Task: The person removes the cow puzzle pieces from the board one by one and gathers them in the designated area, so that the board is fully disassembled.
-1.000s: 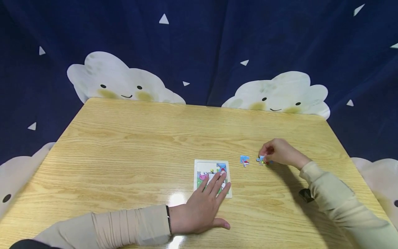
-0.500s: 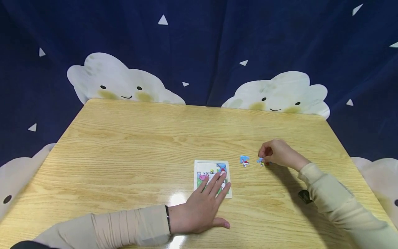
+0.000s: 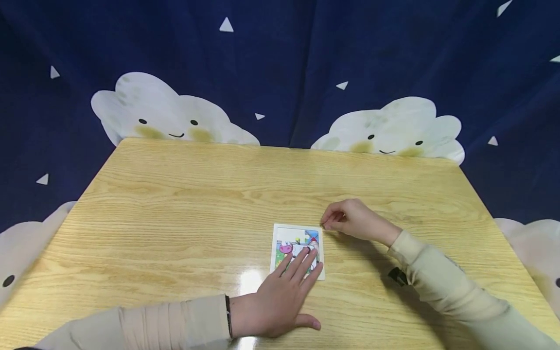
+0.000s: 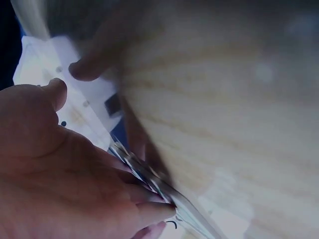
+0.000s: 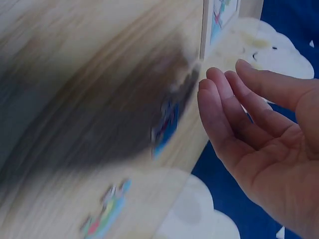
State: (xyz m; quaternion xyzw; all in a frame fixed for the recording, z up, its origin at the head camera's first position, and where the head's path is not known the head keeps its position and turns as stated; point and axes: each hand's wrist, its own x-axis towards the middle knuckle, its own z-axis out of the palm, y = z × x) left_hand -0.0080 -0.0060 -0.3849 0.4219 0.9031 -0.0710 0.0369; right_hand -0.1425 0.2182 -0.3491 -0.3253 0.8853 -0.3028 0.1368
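Note:
A white-framed puzzle board (image 3: 298, 227) with a cow picture lies on the table, its upper left part blank white. My left hand (image 3: 280, 304) rests flat with spread fingers over its lower part; the left wrist view shows the board edge-on (image 4: 187, 206) by the fingertips. Just right of the board's upper right corner is my right hand (image 3: 360, 221), fingers loosely bent. In the right wrist view nothing shows between that hand's thumb and fingers (image 5: 217, 107). A blurred blue piece (image 5: 167, 127) and a multicoloured piece (image 5: 107, 209) lie beside it, both hidden in the head view.
The wooden table (image 3: 175, 204) extends around the board. A dark blue curtain (image 3: 280, 63) with white clouds hangs behind its far edge. A small black item (image 3: 397, 276) shows beside the right sleeve.
My right hand has moved left from the pieces toward the board, with its fingertips now beside the board's corner. My left hand keeps its place on the board. The pieces have gone from the head view.

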